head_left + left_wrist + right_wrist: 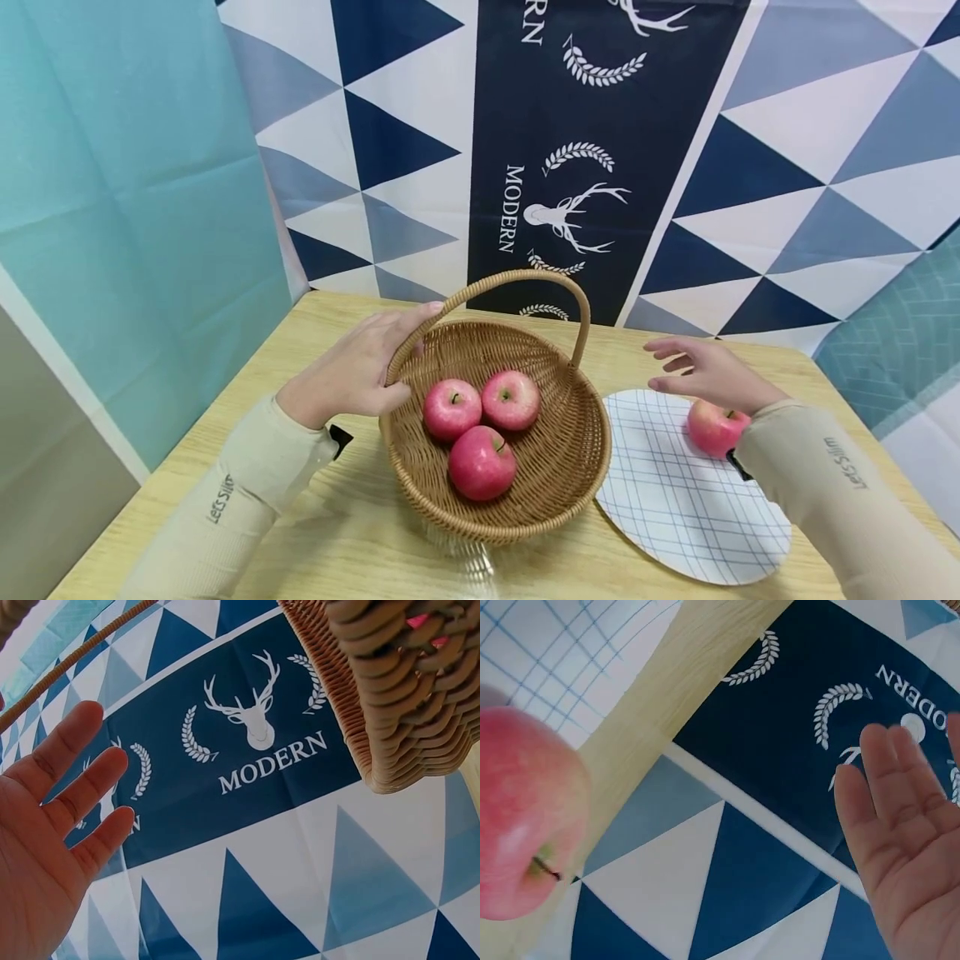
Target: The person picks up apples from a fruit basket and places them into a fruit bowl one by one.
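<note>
In the head view a brown wicker basket (558, 454) stands at the middle of the table, its arched handle raised. Three apples lie inside: a left one (452, 410), a right one (511, 400) and a front one (482, 464). My left hand (360, 362) is at the basket's left side, thumb and forefinger overlapping the handle's base; the left wrist view shows its other fingers (79, 750) spread out. To the right, my right hand (705, 371) hovers with loosely extended fingers and nothing in them. Just below it another apple (712, 429) rests on a white, blue-checked oval mat (675, 500).
The light wooden table (330, 500) ends at a patterned backdrop (412, 167) with triangles and deer prints. A teal curtain (135, 183) hangs along the left side. The mat lies close to the basket's right rim.
</note>
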`<action>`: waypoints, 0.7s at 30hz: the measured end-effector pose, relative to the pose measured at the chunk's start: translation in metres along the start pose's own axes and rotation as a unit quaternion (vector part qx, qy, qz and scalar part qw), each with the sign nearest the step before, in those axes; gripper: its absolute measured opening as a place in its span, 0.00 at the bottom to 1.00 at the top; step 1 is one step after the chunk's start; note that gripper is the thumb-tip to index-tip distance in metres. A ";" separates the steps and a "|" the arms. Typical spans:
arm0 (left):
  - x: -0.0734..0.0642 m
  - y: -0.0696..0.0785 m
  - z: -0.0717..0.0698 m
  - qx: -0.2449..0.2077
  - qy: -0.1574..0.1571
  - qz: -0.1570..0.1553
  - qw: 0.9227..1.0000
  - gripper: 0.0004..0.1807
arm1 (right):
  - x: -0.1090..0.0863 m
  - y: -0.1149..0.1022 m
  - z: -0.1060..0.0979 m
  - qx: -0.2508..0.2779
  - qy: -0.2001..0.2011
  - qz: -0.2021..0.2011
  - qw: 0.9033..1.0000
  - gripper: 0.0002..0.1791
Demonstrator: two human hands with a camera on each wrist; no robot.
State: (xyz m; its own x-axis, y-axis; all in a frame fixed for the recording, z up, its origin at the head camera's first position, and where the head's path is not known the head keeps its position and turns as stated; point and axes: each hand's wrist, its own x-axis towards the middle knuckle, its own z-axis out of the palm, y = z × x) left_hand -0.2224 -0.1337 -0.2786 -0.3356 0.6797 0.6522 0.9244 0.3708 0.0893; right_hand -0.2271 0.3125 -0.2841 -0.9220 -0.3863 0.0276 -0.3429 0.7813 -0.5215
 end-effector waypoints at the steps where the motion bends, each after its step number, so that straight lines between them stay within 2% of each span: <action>1: 0.000 0.000 0.001 -0.001 0.000 0.000 1.000 0.48 | 0.002 -0.002 0.000 -0.004 -0.008 -0.001 1.000 0.28; 6: 0.000 -0.001 0.001 -0.004 -0.001 -0.004 1.000 0.48 | 0.011 -0.018 0.004 -0.016 -0.049 -0.032 0.998 0.21; 14: -0.002 0.000 -0.002 -0.005 -0.007 -0.012 1.000 0.47 | 0.028 -0.057 0.015 -0.025 -0.075 -0.068 0.995 0.20; 21: 0.000 0.002 0.000 -0.012 -0.003 0.000 1.000 0.48 | 0.040 -0.084 0.024 -0.010 -0.110 -0.105 0.988 0.19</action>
State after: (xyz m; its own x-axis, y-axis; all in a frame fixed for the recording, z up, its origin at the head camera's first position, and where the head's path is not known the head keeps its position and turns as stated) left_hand -0.2208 -0.1324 -0.2785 -0.3371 0.6839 0.6470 0.9282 0.3564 0.1069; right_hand -0.2303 0.2194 -0.2595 -0.7697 -0.6362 -0.0533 -0.5281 0.6813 -0.5069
